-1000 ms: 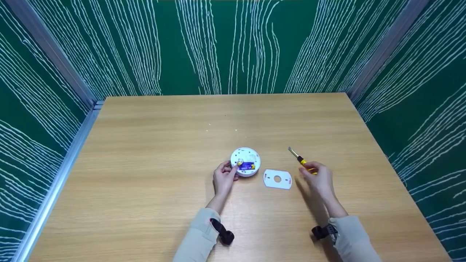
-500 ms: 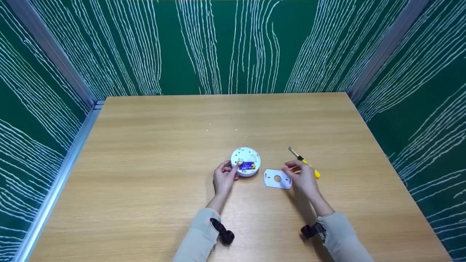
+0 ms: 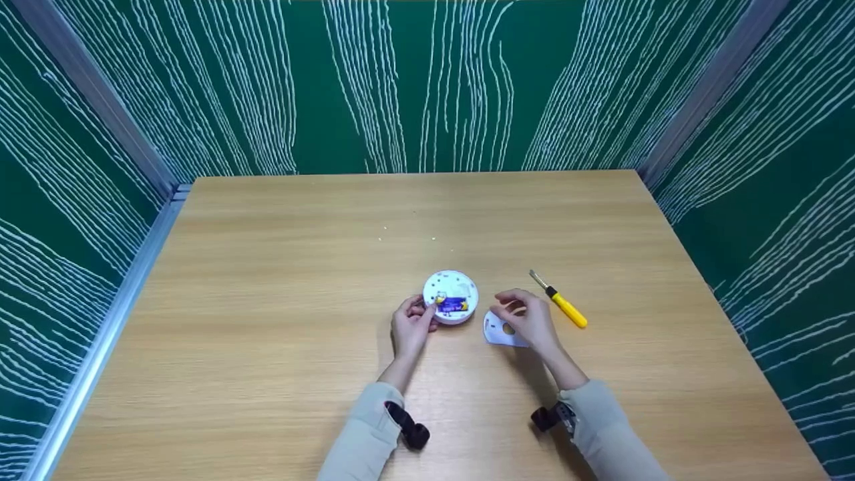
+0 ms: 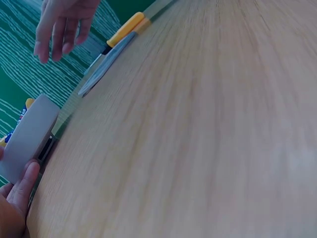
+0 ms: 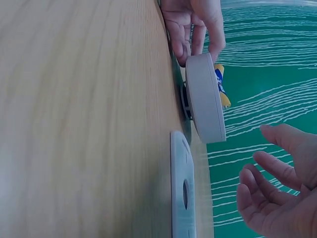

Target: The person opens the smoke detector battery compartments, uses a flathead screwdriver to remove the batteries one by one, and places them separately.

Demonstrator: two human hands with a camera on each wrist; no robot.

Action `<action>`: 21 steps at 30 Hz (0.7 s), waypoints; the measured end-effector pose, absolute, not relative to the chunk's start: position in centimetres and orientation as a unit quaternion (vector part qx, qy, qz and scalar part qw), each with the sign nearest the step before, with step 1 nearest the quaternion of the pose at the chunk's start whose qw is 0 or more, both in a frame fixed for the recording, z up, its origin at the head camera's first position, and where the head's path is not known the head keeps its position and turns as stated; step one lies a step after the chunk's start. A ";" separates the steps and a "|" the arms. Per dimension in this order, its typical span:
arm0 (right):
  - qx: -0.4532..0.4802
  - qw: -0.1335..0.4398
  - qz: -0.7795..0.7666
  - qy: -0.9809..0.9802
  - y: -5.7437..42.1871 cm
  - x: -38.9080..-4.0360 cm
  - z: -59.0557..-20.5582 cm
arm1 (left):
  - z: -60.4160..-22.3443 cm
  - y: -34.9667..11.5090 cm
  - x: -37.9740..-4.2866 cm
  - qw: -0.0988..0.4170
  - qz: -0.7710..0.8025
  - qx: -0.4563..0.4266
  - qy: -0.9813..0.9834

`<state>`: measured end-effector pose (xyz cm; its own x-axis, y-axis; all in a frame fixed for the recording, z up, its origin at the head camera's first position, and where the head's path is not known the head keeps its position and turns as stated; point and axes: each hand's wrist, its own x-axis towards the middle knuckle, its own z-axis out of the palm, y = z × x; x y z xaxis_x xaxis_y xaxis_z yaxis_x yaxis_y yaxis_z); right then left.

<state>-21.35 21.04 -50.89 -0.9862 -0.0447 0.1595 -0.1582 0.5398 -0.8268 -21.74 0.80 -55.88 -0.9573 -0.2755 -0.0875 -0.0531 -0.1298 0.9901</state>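
A round white smoke detector [image 3: 459, 283] lies back side up near the middle of the table, with blue and yellow batteries [image 3: 454, 304] in it. My left hand [image 3: 409, 331] grips its near left edge, thumb on top and fingers at the side. In the right wrist view the smoke detector [image 5: 204, 99] is tilted, its lower face just off the wood. My right hand [image 3: 534, 322] hovers over a flat white mounting plate [image 3: 497, 332], fingers loosely bent and holding nothing. It covers the plate's right part; the plate's central hole [image 5: 185, 194] shows in the right wrist view.
Right of the plate lies a screwdriver [image 3: 569, 310] with a yellow handle, its tip pointing away to the left. A few tiny white crumbs [image 3: 433, 238] dot the wooden table [image 3: 280, 287] farther back. Green walls [image 3: 548, 80] with white streaks enclose three sides.
My right hand has let go of the screwdriver, leaving it on the table, and has moved left over the mounting plate. My left hand and the smoke detector have stayed in place.
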 end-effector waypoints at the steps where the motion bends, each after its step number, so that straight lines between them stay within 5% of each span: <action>1: 0.061 0.059 0.478 -0.875 20.8 -21.4 -50.9 | -55.9 0.8 -21.8 0.075 -0.740 0.127 -0.656; 21: 0.115 0.062 0.510 -0.850 18.0 -22.7 -51.8 | -55.8 0.9 -21.8 0.066 -0.728 0.145 -0.666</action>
